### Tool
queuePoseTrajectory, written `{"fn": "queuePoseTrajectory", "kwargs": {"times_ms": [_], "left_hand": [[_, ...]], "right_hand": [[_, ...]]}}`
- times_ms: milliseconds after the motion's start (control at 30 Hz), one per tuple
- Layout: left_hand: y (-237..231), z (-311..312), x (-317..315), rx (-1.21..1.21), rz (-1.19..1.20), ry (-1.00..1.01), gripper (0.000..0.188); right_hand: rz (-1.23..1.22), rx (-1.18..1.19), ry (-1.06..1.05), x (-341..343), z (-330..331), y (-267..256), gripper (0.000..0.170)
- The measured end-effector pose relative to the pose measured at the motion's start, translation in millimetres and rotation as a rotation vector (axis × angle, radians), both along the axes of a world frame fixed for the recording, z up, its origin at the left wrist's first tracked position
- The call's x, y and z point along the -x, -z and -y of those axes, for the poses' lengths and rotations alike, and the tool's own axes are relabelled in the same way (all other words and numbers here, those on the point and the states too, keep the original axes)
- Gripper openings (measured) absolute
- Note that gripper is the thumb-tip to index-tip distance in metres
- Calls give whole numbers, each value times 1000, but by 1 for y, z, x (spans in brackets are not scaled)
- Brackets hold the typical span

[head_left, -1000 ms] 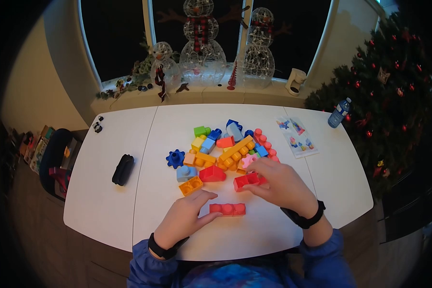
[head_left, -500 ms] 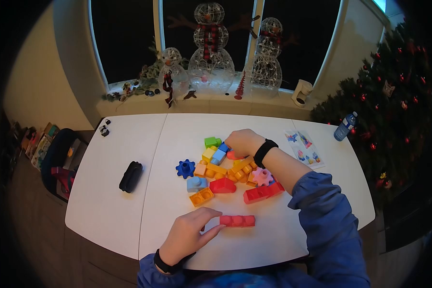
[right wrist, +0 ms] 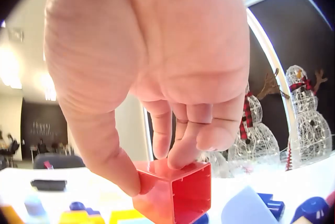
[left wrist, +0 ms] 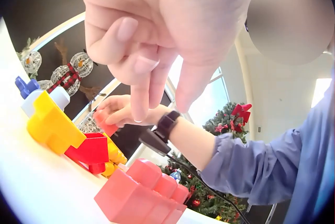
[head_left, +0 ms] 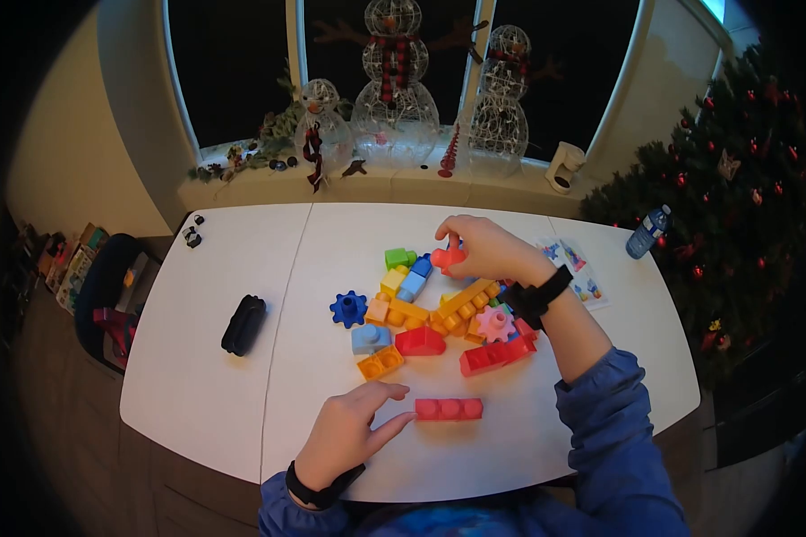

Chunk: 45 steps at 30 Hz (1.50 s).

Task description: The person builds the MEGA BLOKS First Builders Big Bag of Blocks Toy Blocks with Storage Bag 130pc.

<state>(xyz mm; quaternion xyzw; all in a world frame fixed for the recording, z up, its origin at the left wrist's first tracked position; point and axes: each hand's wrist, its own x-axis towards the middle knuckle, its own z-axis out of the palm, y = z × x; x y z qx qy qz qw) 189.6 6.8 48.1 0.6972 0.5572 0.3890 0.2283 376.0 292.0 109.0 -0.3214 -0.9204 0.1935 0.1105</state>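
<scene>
Over the far side of the brick pile, my right hand (head_left: pixel 488 251) pinches a coral-red toy block (head_left: pixel 448 260) between thumb and fingertips. The right wrist view shows this block (right wrist: pixel 157 200) with its hollow, open side facing the camera. My left hand (head_left: pixel 338 431) is near the table's front, thumb and forefinger spread apart, holding nothing. Its thumb tip is right at the left end of a coral three-stud brick (head_left: pixel 450 410), which lies on the table. A red sloped block (head_left: pixel 420 341) and an orange brick (head_left: pixel 381 363) lie just beyond.
The pile holds a dark blue gear piece (head_left: pixel 348 309), a pink gear piece (head_left: pixel 494 324), a long orange brick (head_left: pixel 464 307) and a red brick (head_left: pixel 487 360). A black case (head_left: pixel 244 326) lies left; a picture sheet (head_left: pixel 591 288) and water bottle (head_left: pixel 648 232) are right.
My right hand has moved from the near red brick to the back of the pile and now lifts a coral-red block there. The left hand stays beside the three-stud brick.
</scene>
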Motion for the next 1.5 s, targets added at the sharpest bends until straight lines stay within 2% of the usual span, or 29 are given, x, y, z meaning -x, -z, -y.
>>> {"fn": "queuePoseTrajectory", "kwargs": {"times_ms": [100, 167, 233, 400, 633, 833, 933, 1267, 1367, 1500], "left_hand": [[-2, -2, 0, 66, -18, 4, 35], [-9, -2, -2, 141, -62, 49, 37], [-6, -4, -6, 112, -78, 90, 39], [10, -14, -13, 21, -97, 154, 44], [28, -20, -22, 37, -119, 196, 40], [33, -24, -27, 92, -140, 214, 33], [35, -27, -30, 76, -137, 227, 32], [38, -36, -33, 69, -158, 230, 30], [28, -36, -34, 67, -151, 186, 33], [1, -55, -30, 12, -262, 8, 42]], "right_hand": [[-217, -39, -40, -47, 53, -24, 41], [-287, 115, 4, -79, 86, -29, 38], [-326, 132, 52, -102, 123, -26, 38], [-155, 172, 131, -127, 184, 5, 33], [-154, 246, 80, -120, 195, 64, 30], [-194, 270, 77, -115, 195, 79, 31], [-207, 137, 22, -112, 193, 85, 32], [-64, 140, 47, -107, 188, 83, 37], [-52, 147, 64, -109, 187, 82, 42], [-135, 143, 109, -113, 192, 69, 50]]}}
